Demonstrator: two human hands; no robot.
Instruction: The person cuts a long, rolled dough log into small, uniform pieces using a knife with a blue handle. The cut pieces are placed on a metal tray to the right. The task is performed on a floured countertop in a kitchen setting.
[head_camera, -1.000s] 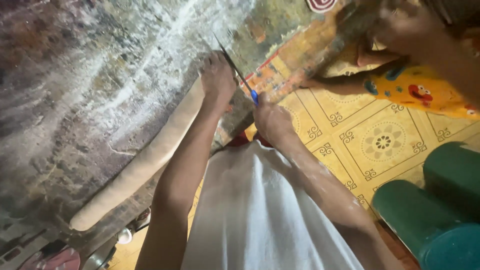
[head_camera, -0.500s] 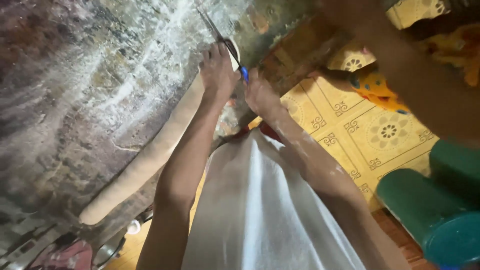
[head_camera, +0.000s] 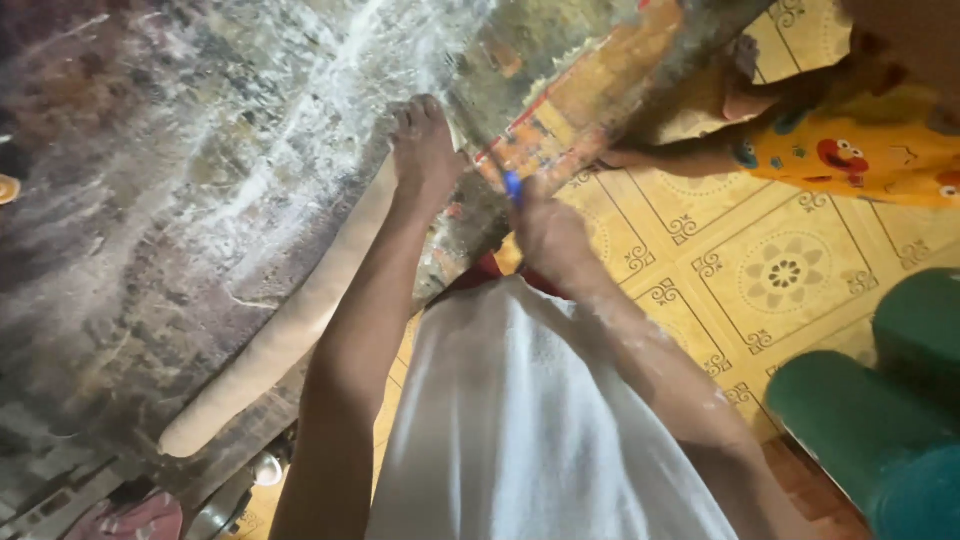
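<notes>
the left hand (head_camera: 425, 150) lies flat with its fingers together, pressed on the upper end of a long pale dough roll (head_camera: 290, 320) that runs along the near edge of the floured counter (head_camera: 180, 170). the right hand (head_camera: 545, 225) is closed round a blue-handled tool (head_camera: 513, 186), probably a knife, just beside that same end, though its blade is hidden. with the cutting edge so near the left hand, a slip could nick it, and the roll sits close enough to the edge that a push might send it off. the counter is dark, worn and streaked white with flour. below is a yellow patterned tile floor (head_camera: 760, 280), green drums (head_camera: 870, 400) on the right, and another person in a yellow printed garment (head_camera: 860, 150) crouched nearby.
</notes>
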